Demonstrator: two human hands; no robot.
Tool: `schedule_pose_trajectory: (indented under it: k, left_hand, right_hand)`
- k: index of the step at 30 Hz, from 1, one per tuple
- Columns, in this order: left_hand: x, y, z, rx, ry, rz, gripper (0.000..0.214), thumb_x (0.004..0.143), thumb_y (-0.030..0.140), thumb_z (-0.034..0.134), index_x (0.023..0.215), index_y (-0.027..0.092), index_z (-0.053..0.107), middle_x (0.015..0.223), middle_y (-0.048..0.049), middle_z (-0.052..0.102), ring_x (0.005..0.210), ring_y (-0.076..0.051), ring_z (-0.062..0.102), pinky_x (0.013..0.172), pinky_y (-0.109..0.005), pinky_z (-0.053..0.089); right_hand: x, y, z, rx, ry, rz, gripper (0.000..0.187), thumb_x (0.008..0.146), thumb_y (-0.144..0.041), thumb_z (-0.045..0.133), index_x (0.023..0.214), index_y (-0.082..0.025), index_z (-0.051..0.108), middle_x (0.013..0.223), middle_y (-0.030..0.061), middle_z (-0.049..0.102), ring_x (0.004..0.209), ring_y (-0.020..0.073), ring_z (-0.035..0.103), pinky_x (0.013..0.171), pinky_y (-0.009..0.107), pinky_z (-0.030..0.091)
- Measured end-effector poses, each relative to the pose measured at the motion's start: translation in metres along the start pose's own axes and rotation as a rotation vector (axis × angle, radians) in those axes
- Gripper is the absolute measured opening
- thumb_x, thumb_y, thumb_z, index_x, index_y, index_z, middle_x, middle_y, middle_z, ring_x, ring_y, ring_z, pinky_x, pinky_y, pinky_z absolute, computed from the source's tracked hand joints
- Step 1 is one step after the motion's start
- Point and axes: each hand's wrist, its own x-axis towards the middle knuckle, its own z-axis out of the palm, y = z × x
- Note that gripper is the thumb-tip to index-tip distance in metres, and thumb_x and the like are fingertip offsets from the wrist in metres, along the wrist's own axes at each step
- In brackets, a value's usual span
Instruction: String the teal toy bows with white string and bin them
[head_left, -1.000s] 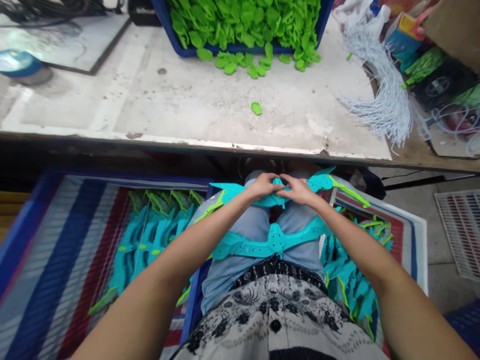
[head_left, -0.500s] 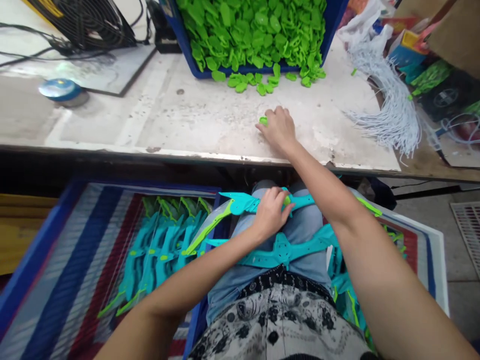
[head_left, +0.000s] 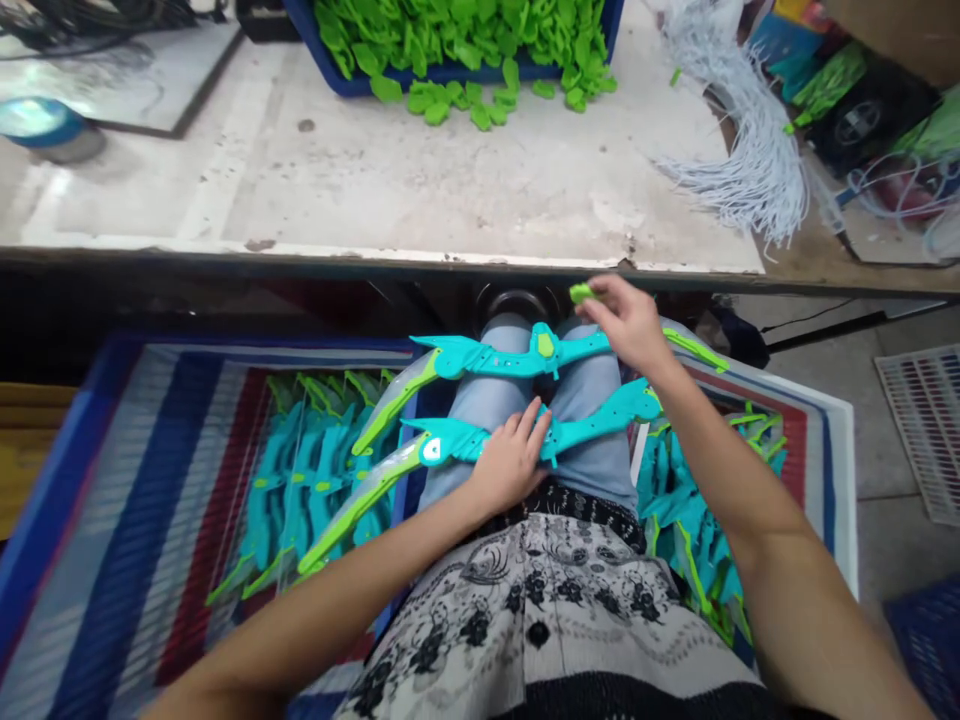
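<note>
- Teal bow (head_left: 592, 425), the nearer of two, lies across our lap just past our patterned shirt (head_left: 555, 620). Our left hand (head_left: 510, 465) rests flat on its middle, fingers stretched out rather than curled round it.
- On either side of our legs, the left striped bag (head_left: 150, 520) and the right striped bag (head_left: 825, 450) hold more bows of the same kind.
- Across our knees lies the second bow (head_left: 487, 357), apart from the first, with a green insert (head_left: 545, 343) seated in its centre.
- Our right hand (head_left: 626, 325) hangs just above that bow's right limb, thumb and fingertips pinched on a small green piece (head_left: 581, 293). Our two hands are well apart.
- Beyond our knees runs the desk (head_left: 375, 200). At its far side loose green pieces (head_left: 465, 100) lie beside a blue bin (head_left: 322, 60) heaped with them, and white cords (head_left: 742, 150) lie to the right.
</note>
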Motion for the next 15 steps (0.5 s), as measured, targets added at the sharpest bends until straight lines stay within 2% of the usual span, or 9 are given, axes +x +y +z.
schedule_pose_trajectory:
  k: [2,4,6,8,11,15]
  left_hand:
    - [0.008,-0.006,-0.009,-0.055,0.009,0.005,0.064,0.076,0.017,0.059,0.138,0.010,0.042,0.146,-0.0235,0.042,0.121,-0.034,0.053,0.096,-0.047,0.046]
    - [0.018,-0.014,-0.022,-0.146,0.010,0.020,0.052,0.076,0.018,0.060,0.127,0.014,0.053,0.128,-0.0188,0.059,0.110,-0.031,0.060,0.091,-0.042,0.049]
    - [0.029,-0.021,-0.037,-0.236,0.014,0.039,0.037,0.076,0.028,0.064,0.111,0.017,0.064,0.108,-0.0130,0.067,0.097,-0.028,0.063,0.084,-0.037,0.049]
    - [0.042,-0.029,-0.051,-0.300,0.000,0.041,0.026,0.073,0.039,0.068,0.091,0.020,0.068,0.090,-0.0084,0.068,0.082,-0.025,0.063,0.074,-0.033,0.047]
    - [0.058,-0.038,-0.064,-0.394,-0.068,0.017,0.028,0.074,0.049,0.064,0.073,0.021,0.064,0.069,-0.0030,0.063,0.066,-0.019,0.057,0.062,-0.028,0.040]
    - [0.065,-0.044,-0.065,-0.522,-0.119,0.000,0.037,0.080,0.054,0.052,0.070,0.019,0.058,0.065,-0.0005,0.061,0.063,-0.017,0.054,0.058,-0.025,0.037]
  right_hand:
    - [-0.049,0.006,-0.010,0.094,0.007,0.073,0.034,0.083,-0.051,0.060,0.099,-0.022,0.055,0.081,0.0017,0.070,0.073,0.0172,0.067,0.071,0.031,0.051]
    - [-0.091,0.012,-0.012,0.163,0.013,0.151,0.036,0.081,-0.052,0.062,0.099,-0.023,0.053,0.079,0.0015,0.071,0.069,0.0173,0.067,0.067,0.031,0.051]
    - [-0.126,0.018,-0.002,0.247,0.006,0.236,0.037,0.079,-0.053,0.064,0.097,-0.024,0.050,0.078,0.0016,0.072,0.069,0.0179,0.068,0.064,0.031,0.050]
    - [-0.152,0.024,0.018,0.330,-0.016,0.317,0.038,0.077,-0.056,0.065,0.092,-0.025,0.048,0.075,0.0013,0.073,0.065,0.0182,0.068,0.061,0.031,0.050]
    - [-0.172,0.034,0.057,0.436,-0.035,0.407,0.041,0.075,-0.060,0.065,0.088,-0.025,0.048,0.070,0.0001,0.071,0.058,0.0172,0.065,0.056,0.030,0.048]
    - [-0.168,0.046,0.094,0.501,0.092,0.409,0.041,0.076,-0.059,0.062,0.090,-0.024,0.046,0.067,-0.0016,0.069,0.055,0.0144,0.063,0.053,0.026,0.046]
